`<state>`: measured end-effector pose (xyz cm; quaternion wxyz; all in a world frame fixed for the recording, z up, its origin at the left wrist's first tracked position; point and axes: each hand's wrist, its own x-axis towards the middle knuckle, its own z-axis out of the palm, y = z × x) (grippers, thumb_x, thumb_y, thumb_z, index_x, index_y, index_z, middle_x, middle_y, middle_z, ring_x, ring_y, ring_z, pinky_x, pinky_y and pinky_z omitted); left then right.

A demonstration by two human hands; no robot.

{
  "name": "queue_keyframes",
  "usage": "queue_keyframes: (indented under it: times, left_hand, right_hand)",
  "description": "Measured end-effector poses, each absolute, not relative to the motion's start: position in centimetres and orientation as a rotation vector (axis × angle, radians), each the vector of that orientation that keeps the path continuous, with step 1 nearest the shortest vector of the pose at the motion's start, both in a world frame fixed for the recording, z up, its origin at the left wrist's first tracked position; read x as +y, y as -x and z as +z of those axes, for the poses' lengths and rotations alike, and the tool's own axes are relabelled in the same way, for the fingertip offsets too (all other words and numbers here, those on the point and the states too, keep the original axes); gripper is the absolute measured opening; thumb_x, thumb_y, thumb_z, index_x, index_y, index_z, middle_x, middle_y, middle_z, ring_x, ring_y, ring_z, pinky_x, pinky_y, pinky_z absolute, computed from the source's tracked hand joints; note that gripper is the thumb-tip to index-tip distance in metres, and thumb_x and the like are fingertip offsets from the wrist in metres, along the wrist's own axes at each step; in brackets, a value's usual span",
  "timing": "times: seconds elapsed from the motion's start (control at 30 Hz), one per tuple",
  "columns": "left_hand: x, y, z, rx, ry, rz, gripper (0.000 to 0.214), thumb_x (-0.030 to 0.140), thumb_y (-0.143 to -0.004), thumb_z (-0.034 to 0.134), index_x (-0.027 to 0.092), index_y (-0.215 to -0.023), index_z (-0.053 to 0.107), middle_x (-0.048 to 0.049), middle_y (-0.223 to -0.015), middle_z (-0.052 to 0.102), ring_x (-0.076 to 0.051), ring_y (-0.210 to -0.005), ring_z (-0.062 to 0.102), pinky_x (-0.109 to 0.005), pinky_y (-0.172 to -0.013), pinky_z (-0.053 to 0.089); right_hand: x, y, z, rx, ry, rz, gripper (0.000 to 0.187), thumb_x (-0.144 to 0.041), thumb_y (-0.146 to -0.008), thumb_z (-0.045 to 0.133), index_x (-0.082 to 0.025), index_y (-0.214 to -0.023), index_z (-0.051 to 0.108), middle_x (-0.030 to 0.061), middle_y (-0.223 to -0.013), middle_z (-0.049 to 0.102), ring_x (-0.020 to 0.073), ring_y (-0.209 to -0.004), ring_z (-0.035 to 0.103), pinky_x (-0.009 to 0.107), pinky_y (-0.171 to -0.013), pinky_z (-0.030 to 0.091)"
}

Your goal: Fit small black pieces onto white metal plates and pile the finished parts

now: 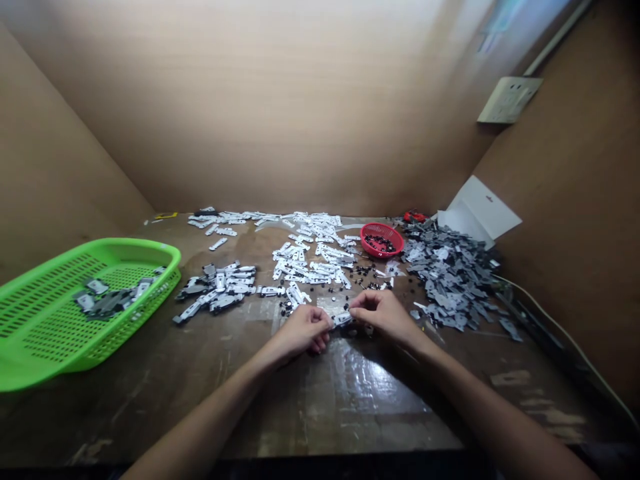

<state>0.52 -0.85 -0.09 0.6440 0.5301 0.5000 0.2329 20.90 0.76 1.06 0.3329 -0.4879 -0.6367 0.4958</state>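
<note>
Between my two hands is a small white toy race car (pixel 342 319), held low over the table. My left hand (pixel 306 329) pinches its left end, fingers curled under. The closed thumb and fingers of my right hand (pixel 379 312) press at its right end; any small part between those fingertips is hidden. Just beyond the hands lie loose white car bodies (pixel 313 272) in a spread heap. Small black wheel-like pieces (pixel 367 275) are scattered near my right hand, and more fill a red basket (pixel 382 229) behind it.
On the left stands a green plastic basket (pixel 150 297) with several grey and white cars inside. A pile of cars (pixel 220 288) lies beside it. Grey flat car parts (pixel 450 277) are heaped at the right, by a white card (pixel 480 208) and a cable (pixel 565 340). Wooden panels enclose the table.
</note>
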Motion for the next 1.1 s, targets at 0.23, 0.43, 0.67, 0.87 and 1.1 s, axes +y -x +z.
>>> queue_keyframes:
  times: [0.23,0.43,0.67,0.87,1.1]
  left_hand:
    - [-0.76,-0.35,-0.20,1.131,-1.202,0.535,0.025,0.038,-0.072,0.056,0.013,-0.073,0.054,-0.0018,-0.057,0.059,-0.009,-0.043,0.055,-0.018,-0.040,0.042]
    - [-0.80,-0.24,-0.04,1.122,-1.192,0.560,0.025,0.038,-0.074,0.055,0.013,-0.073,0.054,-0.0019,-0.059,0.059,-0.009,-0.043,0.054,-0.018,-0.041,0.042]
    - [-0.89,-0.39,-0.23,1.099,-1.224,0.656,0.026,0.039,-0.075,0.054,0.013,-0.074,0.053,-0.0005,-0.059,0.057,-0.007,-0.044,0.052,-0.017,-0.043,0.041]
    - [-1.04,-0.27,-0.49,1.064,-1.302,0.752,0.025,0.040,-0.077,0.052,0.014,-0.077,0.053,0.0000,-0.061,0.057,-0.008,-0.047,0.053,-0.018,-0.046,0.043]
    - [-1.23,-0.27,-0.24,1.079,-1.330,0.735,0.025,0.040,-0.077,0.052,0.015,-0.076,0.054,-0.0004,-0.061,0.058,-0.009,-0.048,0.055,-0.019,-0.047,0.043]
  right_hand:
    - [0.87,-20.95,0.88,-1.564,1.236,1.432,0.023,-0.032,-0.066,0.066,-0.013,-0.079,0.063,0.0006,-0.060,0.060,0.0102,-0.050,0.052,0.021,-0.048,0.040]
    - [0.84,-21.13,1.14,-1.487,1.276,1.405,0.028,-0.036,-0.065,0.067,-0.012,-0.080,0.064,0.0034,-0.066,0.063,0.0113,-0.053,0.054,0.023,-0.050,0.041]
    - [1.01,-21.23,0.79,-1.420,1.322,1.404,0.033,-0.036,-0.064,0.068,-0.012,-0.087,0.065,0.0025,-0.069,0.063,0.0077,-0.049,0.048,0.019,-0.044,0.036]
    - [1.13,-21.71,0.71,-1.407,1.314,1.706,0.038,-0.047,-0.070,0.062,-0.011,-0.081,0.063,-0.0051,-0.046,0.044,0.0042,-0.036,0.035,0.016,-0.034,0.027]
    - [1.16,-21.81,0.42,-1.403,1.275,1.778,0.036,-0.047,-0.069,0.062,-0.012,-0.076,0.058,-0.0061,-0.045,0.042,0.0041,-0.036,0.034,0.016,-0.034,0.023]
